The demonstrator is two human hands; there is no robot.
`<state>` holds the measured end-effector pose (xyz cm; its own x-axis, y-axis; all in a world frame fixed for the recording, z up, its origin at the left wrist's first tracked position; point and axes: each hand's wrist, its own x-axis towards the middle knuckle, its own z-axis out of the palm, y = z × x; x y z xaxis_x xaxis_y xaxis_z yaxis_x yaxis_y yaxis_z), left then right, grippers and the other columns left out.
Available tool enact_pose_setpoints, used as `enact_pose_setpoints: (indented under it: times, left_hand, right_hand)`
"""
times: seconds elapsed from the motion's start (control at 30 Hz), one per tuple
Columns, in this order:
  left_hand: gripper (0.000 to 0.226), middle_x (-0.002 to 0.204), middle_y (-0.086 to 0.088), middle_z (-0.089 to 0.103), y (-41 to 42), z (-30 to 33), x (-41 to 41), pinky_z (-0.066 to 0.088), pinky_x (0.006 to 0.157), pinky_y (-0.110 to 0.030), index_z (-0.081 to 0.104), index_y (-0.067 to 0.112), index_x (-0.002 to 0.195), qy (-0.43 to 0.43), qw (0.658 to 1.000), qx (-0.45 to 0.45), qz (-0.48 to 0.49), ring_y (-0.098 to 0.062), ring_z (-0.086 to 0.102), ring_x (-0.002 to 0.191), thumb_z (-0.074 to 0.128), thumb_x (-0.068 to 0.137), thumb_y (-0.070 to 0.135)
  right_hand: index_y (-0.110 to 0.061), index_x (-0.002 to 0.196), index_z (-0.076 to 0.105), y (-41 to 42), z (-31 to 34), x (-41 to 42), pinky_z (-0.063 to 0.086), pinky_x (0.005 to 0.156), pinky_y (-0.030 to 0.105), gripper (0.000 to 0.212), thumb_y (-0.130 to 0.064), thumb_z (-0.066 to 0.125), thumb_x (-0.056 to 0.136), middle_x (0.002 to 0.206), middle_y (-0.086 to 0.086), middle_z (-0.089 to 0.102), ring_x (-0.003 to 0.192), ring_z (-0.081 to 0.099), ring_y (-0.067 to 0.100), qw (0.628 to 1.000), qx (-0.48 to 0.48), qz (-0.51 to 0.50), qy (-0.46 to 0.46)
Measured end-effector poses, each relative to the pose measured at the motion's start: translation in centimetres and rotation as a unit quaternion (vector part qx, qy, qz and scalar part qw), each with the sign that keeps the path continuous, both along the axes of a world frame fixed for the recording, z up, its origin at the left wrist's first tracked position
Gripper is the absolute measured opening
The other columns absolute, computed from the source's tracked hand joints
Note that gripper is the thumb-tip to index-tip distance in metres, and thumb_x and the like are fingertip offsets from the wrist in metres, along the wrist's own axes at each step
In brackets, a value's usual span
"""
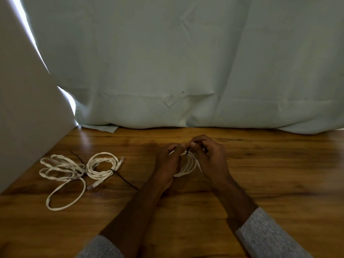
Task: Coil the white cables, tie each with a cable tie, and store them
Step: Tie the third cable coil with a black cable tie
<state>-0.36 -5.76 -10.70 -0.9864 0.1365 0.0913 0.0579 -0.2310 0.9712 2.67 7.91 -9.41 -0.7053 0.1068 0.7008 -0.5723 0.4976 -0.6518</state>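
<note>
A coiled white cable (188, 165) stands between my two hands at the middle of the wooden table (279, 174). My left hand (167, 162) grips the coil's left side. My right hand (210, 155) pinches a thin black cable tie (188, 150) that loops over the top of the coil, its tail sticking out to the right. To the left lies a second white coil (101, 165) with a black tie around it. Further left a flat white cable (61, 172) lies loosely bundled, one long loop trailing toward me.
A pale green curtain (186, 71) hangs along the table's back edge. A white wall or panel (24, 118) borders the table on the left. A loose black tie (77, 157) lies between the two left cables.
</note>
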Motion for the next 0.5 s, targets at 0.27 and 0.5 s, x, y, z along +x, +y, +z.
enact_pose_setpoints:
  times: [0.27, 0.5]
  left_hand:
    - [0.020, 0.073, -0.016, 0.048, -0.22, -0.19, 0.08, 0.025, 0.044, -0.023, 0.072, 0.006, 0.087, -0.003, 1.000, 0.004, -0.023, -0.014, 0.035, 0.045, 0.067, 0.093, 0.024]
    - [0.020, 0.074, -0.020, 0.064, -0.14, -0.32, 0.18, 0.044, 0.061, -0.036, 0.078, 0.012, 0.085, 0.043, 0.999, -0.029, -0.005, -0.026, 0.057, 0.067, 0.066, 0.094, 0.025]
  right_hand:
    - [-0.011, 0.092, 0.065, 0.19, 0.44, 0.24, 0.055, 0.066, 0.035, 0.011, -0.009, 0.058, 0.100, 0.081, -0.007, 0.068, 0.075, 0.068, 0.014, 1.000, 0.001, 0.019, -0.025]
    - [-0.006, 0.091, 0.064, 0.18, 0.59, 0.34, 0.052, 0.068, 0.024, 0.011, -0.004, 0.057, 0.099, 0.079, -0.003, 0.067, 0.073, 0.067, 0.012, 0.997, -0.039, 0.046, -0.048]
